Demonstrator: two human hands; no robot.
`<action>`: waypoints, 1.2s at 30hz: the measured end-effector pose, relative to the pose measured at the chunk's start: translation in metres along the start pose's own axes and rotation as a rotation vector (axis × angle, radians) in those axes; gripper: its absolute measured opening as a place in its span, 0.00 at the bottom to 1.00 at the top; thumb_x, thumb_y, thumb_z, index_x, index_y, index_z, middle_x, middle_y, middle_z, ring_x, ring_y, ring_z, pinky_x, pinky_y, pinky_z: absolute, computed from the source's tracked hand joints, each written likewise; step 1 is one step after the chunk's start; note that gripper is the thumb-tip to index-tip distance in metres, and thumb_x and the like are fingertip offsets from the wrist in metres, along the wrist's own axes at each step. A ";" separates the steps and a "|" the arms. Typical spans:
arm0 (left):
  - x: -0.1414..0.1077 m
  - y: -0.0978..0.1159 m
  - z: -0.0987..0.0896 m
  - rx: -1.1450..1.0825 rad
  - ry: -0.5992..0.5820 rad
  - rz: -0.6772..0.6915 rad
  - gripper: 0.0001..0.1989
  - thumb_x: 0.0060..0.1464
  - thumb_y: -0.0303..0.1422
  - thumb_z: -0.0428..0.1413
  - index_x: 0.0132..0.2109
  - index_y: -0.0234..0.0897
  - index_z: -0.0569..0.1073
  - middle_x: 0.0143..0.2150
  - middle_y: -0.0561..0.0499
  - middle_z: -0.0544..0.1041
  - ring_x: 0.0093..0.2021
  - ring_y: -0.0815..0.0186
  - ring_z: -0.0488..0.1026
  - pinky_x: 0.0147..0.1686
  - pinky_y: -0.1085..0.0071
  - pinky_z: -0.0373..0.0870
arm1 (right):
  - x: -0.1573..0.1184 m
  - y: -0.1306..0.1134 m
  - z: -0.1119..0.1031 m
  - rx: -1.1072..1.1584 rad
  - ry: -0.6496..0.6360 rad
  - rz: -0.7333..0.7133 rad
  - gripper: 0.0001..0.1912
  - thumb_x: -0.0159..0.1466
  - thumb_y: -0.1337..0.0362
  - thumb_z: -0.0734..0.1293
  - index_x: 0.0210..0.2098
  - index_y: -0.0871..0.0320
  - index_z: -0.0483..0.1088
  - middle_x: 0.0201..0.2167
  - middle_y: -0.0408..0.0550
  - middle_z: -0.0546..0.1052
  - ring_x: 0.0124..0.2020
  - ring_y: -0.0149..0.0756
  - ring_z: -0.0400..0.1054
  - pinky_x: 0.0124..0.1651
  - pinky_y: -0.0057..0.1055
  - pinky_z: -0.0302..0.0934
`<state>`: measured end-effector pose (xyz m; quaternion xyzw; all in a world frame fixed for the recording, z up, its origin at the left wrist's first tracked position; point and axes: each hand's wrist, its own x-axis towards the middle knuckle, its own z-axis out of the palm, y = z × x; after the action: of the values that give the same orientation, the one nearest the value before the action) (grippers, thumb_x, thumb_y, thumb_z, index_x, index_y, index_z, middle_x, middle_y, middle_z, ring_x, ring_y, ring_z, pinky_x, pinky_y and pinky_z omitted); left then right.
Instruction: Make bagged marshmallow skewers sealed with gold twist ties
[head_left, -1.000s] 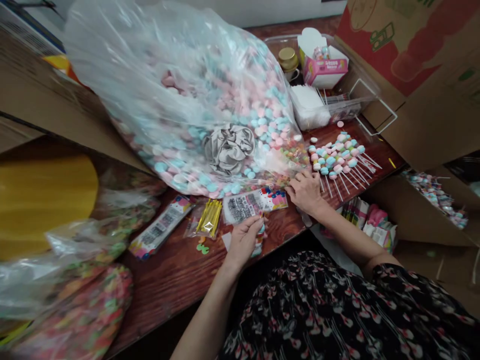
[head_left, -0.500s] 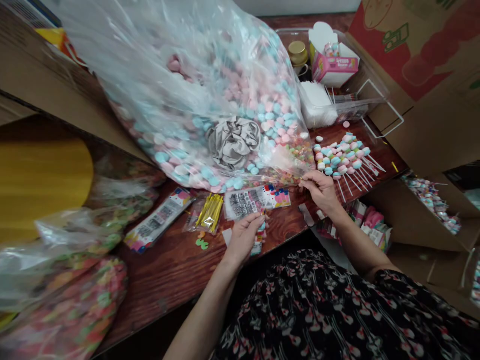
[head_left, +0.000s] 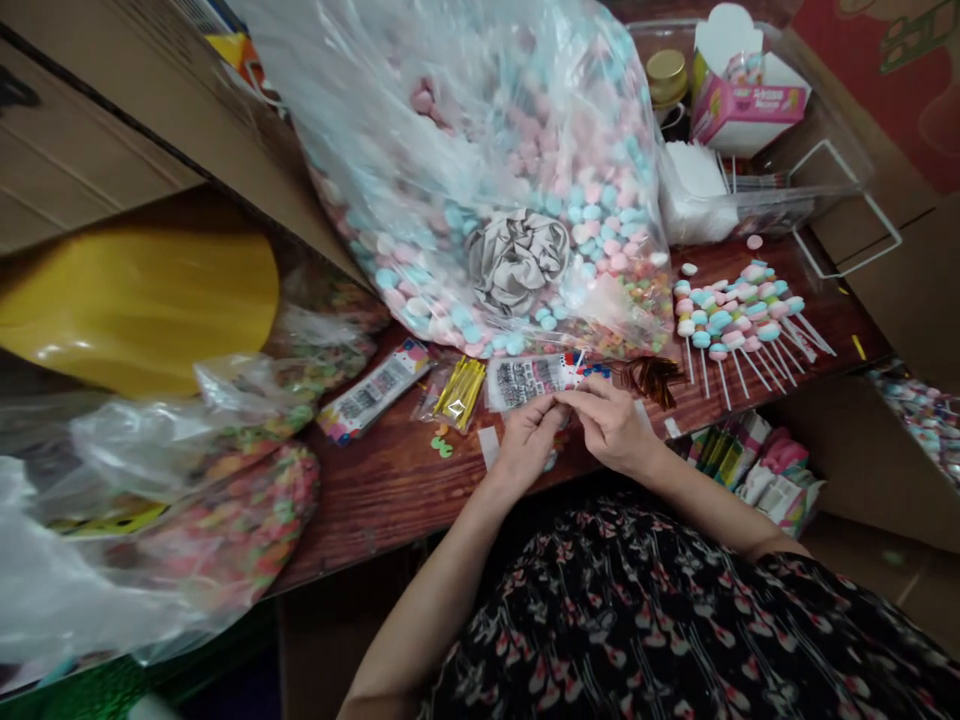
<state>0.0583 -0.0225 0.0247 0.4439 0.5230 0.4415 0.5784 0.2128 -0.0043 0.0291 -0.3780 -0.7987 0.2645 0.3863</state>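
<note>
My left hand [head_left: 531, 445] is pinched around a small wrapped candy piece [head_left: 555, 450], mostly hidden under the fingers, close to the table's front edge. My right hand [head_left: 611, 425] meets it from the right, fingertips closed at the top of the same piece; whatever they pinch is too small to make out. Behind the hands lie printed clear bags [head_left: 525, 382], with a packet of yellow ties [head_left: 460, 393] to their left. Dark gold ties [head_left: 656, 381] sit right of the bags. Farther right is a pile of marshmallow sticks [head_left: 731, 315].
A big bag of marshmallows [head_left: 570, 130] with a grey scrunchie [head_left: 519, 262] fills the back. Clear bin [head_left: 810, 205] stands back right. Gummy bags [head_left: 225, 520] lie left on the wooden table [head_left: 360, 510]. Open cardboard box [head_left: 862, 430] is at right.
My right hand has moved left from beside the marshmallow sticks to meet my left hand. Dark gold ties now show where it was. The whole view has shifted.
</note>
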 end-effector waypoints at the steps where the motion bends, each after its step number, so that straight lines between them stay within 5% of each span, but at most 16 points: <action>1: -0.002 -0.001 0.000 0.006 -0.006 0.012 0.09 0.53 0.37 0.58 0.37 0.38 0.80 0.34 0.52 0.78 0.38 0.65 0.73 0.44 0.70 0.69 | 0.000 0.000 0.000 -0.003 0.008 0.003 0.19 0.66 0.73 0.56 0.49 0.56 0.73 0.35 0.50 0.72 0.36 0.35 0.67 0.39 0.32 0.66; 8: -0.002 -0.005 0.005 0.033 0.052 0.046 0.10 0.53 0.40 0.60 0.36 0.38 0.81 0.35 0.51 0.79 0.37 0.66 0.73 0.43 0.71 0.69 | 0.000 0.006 0.001 -0.048 0.125 -0.073 0.14 0.65 0.72 0.58 0.48 0.57 0.67 0.33 0.48 0.76 0.32 0.33 0.72 0.37 0.29 0.66; 15: -0.003 -0.012 0.000 -0.063 0.095 -0.101 0.17 0.53 0.47 0.59 0.40 0.37 0.78 0.22 0.56 0.70 0.20 0.72 0.65 0.21 0.75 0.65 | -0.010 0.017 -0.002 -0.011 0.096 -0.036 0.09 0.66 0.70 0.60 0.39 0.56 0.71 0.32 0.47 0.77 0.34 0.34 0.71 0.39 0.31 0.66; 22: -0.003 -0.015 0.006 0.045 0.066 0.110 0.12 0.53 0.42 0.61 0.35 0.37 0.80 0.31 0.52 0.77 0.32 0.69 0.71 0.35 0.74 0.70 | -0.013 0.014 -0.001 -0.007 0.011 0.018 0.11 0.66 0.70 0.58 0.36 0.57 0.72 0.31 0.49 0.76 0.34 0.34 0.68 0.39 0.32 0.63; 27: -0.006 -0.005 0.006 -0.121 0.010 -0.061 0.14 0.49 0.43 0.64 0.34 0.35 0.79 0.24 0.55 0.73 0.21 0.74 0.67 0.22 0.76 0.66 | -0.011 0.013 -0.004 0.469 -0.024 0.361 0.09 0.63 0.61 0.65 0.28 0.58 0.69 0.22 0.41 0.69 0.24 0.27 0.61 0.30 0.26 0.57; 30: -0.008 0.007 0.001 -0.254 -0.162 -0.256 0.16 0.44 0.43 0.66 0.31 0.32 0.78 0.21 0.54 0.73 0.16 0.75 0.65 0.16 0.78 0.62 | -0.007 0.020 -0.013 0.801 -0.267 0.490 0.14 0.61 0.54 0.66 0.28 0.59 0.67 0.19 0.37 0.65 0.18 0.23 0.52 0.22 0.23 0.49; 33: -0.008 0.016 -0.006 -0.309 -0.405 -0.475 0.16 0.41 0.41 0.68 0.28 0.30 0.76 0.21 0.50 0.76 0.14 0.73 0.67 0.12 0.79 0.59 | 0.001 0.022 -0.029 0.680 -0.503 0.242 0.13 0.63 0.56 0.64 0.30 0.60 0.67 0.23 0.41 0.69 0.23 0.26 0.59 0.27 0.25 0.55; 36: -0.009 0.017 -0.012 -0.322 -0.663 -0.659 0.15 0.39 0.38 0.68 0.27 0.29 0.77 0.21 0.48 0.77 0.13 0.72 0.67 0.10 0.80 0.58 | 0.010 0.014 -0.048 0.237 -0.580 -0.358 0.12 0.67 0.63 0.57 0.32 0.60 0.69 0.28 0.46 0.71 0.30 0.30 0.63 0.34 0.30 0.58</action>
<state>0.0453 -0.0272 0.0429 0.2762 0.3487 0.1453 0.8837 0.2531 0.0178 0.0505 -0.0938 -0.8924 0.3799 0.2248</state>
